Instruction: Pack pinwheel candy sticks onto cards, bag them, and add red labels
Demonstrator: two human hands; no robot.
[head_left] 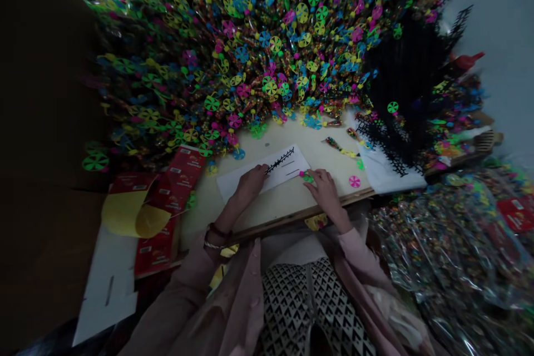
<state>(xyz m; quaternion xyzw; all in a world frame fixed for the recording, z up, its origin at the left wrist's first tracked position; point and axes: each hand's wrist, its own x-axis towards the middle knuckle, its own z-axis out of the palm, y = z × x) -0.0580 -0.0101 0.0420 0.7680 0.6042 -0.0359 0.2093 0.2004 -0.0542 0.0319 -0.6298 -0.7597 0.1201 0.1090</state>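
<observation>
The left hand point(250, 184) lies spread and pressed down on a white paper sheet point(228, 184), and a black toothed plastic strip point(279, 160) sits on that sheet just beyond its fingertips. The right hand point(323, 189) is curled, pinching a small green pinwheel point(307, 178) at the sheet's right edge. A pink pinwheel point(354, 181) lies on the pale bench point(283, 206) just beside the right hand. Beyond both hands rises a dense heap of cellophane-backed pinwheels point(233, 50), with a black mass of toothed strips point(404, 78) farther past the right hand. Red-and-yellow printed card point(161, 206) lies left of the left hand.
</observation>
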